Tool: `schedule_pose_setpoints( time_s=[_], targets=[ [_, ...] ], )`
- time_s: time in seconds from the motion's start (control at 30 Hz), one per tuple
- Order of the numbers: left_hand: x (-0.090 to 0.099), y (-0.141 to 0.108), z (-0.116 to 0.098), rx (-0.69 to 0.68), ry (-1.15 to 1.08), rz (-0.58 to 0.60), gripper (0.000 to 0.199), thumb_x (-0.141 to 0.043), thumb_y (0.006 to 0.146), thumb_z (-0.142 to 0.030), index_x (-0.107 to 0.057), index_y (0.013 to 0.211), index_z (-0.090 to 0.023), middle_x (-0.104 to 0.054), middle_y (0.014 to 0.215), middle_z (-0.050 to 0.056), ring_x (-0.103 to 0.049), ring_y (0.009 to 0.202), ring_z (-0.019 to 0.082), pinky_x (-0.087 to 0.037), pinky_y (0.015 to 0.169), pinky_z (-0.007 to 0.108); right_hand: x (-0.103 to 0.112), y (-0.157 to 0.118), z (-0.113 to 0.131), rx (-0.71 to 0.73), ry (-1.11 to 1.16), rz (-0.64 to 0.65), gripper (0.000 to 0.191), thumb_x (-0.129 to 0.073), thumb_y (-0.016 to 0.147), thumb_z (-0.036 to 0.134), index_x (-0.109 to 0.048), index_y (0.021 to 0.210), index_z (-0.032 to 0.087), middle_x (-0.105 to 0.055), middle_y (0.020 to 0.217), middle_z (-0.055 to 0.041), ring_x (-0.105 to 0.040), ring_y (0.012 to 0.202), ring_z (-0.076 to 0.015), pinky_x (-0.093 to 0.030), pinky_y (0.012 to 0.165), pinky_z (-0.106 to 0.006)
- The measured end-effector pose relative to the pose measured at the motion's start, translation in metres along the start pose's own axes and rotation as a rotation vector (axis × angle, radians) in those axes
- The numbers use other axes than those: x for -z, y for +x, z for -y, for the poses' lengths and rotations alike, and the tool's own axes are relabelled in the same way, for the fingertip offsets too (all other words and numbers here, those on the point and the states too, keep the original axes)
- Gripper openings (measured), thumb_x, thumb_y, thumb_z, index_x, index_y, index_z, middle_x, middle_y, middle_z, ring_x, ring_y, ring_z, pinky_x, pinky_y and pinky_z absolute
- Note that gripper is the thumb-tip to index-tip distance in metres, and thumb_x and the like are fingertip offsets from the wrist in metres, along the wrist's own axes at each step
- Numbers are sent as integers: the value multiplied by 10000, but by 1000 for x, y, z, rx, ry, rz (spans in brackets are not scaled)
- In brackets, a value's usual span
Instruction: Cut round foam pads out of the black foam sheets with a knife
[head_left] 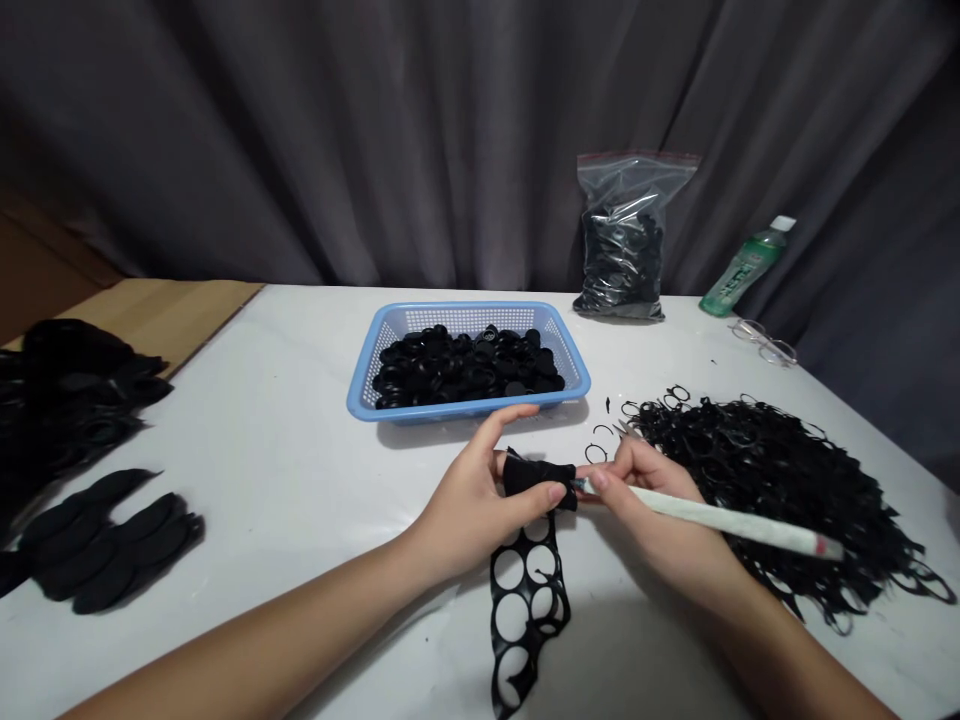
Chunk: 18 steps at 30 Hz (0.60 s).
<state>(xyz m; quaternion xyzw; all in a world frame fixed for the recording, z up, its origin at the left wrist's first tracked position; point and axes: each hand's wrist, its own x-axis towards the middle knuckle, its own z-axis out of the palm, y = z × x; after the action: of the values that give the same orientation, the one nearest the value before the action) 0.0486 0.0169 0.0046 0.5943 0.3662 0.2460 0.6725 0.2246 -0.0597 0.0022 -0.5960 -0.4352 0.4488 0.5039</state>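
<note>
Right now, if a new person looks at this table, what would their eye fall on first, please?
First comes the blue plastic basket of black discs at the far centre. In front of it, the left hand pinches a punched black strip, and the right hand holds a white-wrapped tool against it. To the right lies a big heap of black punched scrap.

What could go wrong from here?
The white-wrapped pointed tool in the right hand aims at the black punched strip pinched by the left hand, so a slip could jab those fingers. Loose black rings near the blue basket could get mixed with its black discs.
</note>
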Motion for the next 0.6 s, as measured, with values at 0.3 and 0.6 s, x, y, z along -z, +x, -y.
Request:
schedule_pose_setpoints(
  time_s=[0.3,0.6],
  targets=[
    [1,-2,4,-98,-117,231,392,-693,807,-340,-539,1149,-227,-626,846,8,-579,728,132,-459,668,257,-2,1,-2,160,-467,-56,211,-494,888,291,-492,688,222,-733,859,-26,-665,751,-177,-453,642,-252],
    [5,-3,7,-125,-337,461,297,-647,823,-461,-557,890,-187,-679,1068,106,-588,1075,233,-393,930,385,0,7,-9,154,-558,-86,252,-451,916,357,-492,704,228,-711,812,-4,-647,745,-172,-430,632,-249]
  ],
)
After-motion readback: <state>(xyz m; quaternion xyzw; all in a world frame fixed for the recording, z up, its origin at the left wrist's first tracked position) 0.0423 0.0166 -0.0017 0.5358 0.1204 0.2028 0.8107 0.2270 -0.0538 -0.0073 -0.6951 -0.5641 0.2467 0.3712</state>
